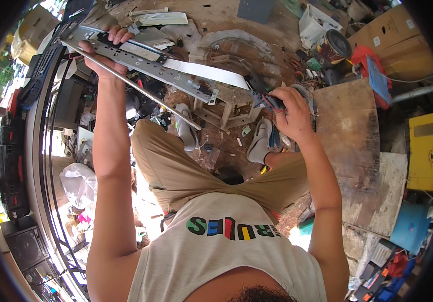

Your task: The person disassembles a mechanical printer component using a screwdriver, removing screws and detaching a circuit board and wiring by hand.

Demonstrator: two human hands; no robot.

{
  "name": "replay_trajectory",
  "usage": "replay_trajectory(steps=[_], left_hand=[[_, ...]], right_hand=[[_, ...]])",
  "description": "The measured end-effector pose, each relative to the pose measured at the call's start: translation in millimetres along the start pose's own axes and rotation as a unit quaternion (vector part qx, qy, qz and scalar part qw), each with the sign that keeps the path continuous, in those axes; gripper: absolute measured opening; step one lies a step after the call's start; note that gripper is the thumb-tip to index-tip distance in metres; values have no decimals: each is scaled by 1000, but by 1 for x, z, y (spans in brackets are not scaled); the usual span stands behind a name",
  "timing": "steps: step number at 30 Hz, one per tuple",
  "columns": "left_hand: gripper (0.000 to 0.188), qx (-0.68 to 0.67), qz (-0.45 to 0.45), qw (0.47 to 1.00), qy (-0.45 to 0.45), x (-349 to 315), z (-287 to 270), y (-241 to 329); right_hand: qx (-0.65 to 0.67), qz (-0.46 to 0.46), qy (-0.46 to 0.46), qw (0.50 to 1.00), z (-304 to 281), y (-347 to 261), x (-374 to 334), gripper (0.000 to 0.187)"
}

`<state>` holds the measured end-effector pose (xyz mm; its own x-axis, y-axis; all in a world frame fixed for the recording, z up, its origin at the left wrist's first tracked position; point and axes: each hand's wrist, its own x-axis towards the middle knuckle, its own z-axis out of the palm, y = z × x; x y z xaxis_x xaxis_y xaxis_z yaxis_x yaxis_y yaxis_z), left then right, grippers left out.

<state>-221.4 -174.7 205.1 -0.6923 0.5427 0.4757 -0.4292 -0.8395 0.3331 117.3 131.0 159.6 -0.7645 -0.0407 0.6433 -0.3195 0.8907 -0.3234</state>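
My left hand, at the upper left, is wrapped round one end of a long perforated metal frame. The frame slants down to the right over the floor. Along its near side runs a thin shiny metal rod. A flat white ribbon cable stretches from the frame's far side to a black part on the right. My right hand grips this black part with bent fingers. Its exact kind is hard to make out, and my fingers cover some of it.
Below the frame is a wooden stool frame between my feet, with small scraps around. A worn wooden board lies to the right, beside a yellow box. A black case stands left. A white bin sits at the back.
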Motion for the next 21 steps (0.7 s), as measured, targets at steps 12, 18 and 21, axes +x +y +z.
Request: replay_trajectory(steps=[12, 18, 21], left_hand=[[67, 60, -17, 997, -41, 1, 39, -24], [66, 52, -35, 997, -43, -1, 52, -46], [65, 33, -47, 997, -52, 6, 64, -70]], right_hand=[[-73, -28, 36, 996, 3, -1, -6, 43], [-76, -34, 12, 996, 3, -7, 3, 47], [-86, -21, -7, 996, 12, -14, 17, 48]])
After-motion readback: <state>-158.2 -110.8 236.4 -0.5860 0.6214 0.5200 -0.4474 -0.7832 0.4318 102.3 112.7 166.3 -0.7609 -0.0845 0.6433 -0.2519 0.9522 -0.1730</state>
